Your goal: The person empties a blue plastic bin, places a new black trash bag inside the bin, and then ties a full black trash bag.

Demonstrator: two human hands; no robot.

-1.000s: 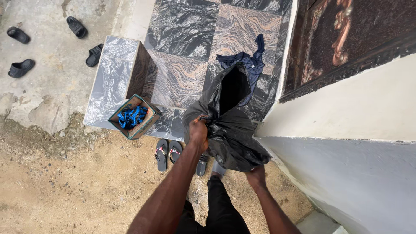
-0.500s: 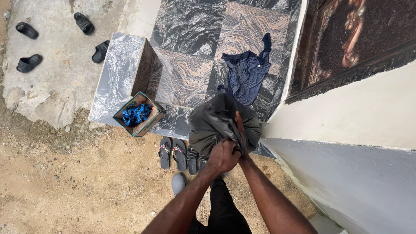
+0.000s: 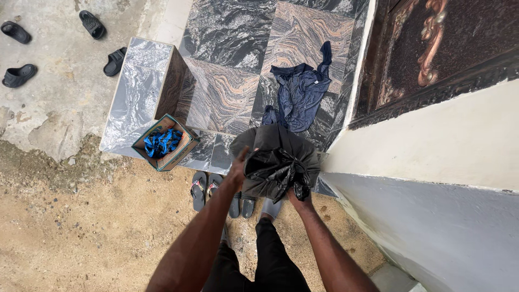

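I hold the black bag (image 3: 278, 162) over the edge of the marble step (image 3: 227, 103), my right hand (image 3: 299, 196) closed on its gathered neck from below, seemingly to keep it bunched, while my left hand (image 3: 238, 170) lies half open against its side, fingers steadying it. Behind it a dark blue garment (image 3: 303, 94) lies on the step, a cardboard box (image 3: 165, 141) of blue stuff sits at the left corner, and sandals (image 3: 205, 189) rest on the sandy ground beside a white wall (image 3: 432, 151).

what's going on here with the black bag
A person stands at the foot of marble steps, gathering the neck of a black plastic bag with both hands. The right hand grips the bunched plastic from below; the left hand presses its side. A dark blue garment lies on the steps, and a cardboard box holds blue items.
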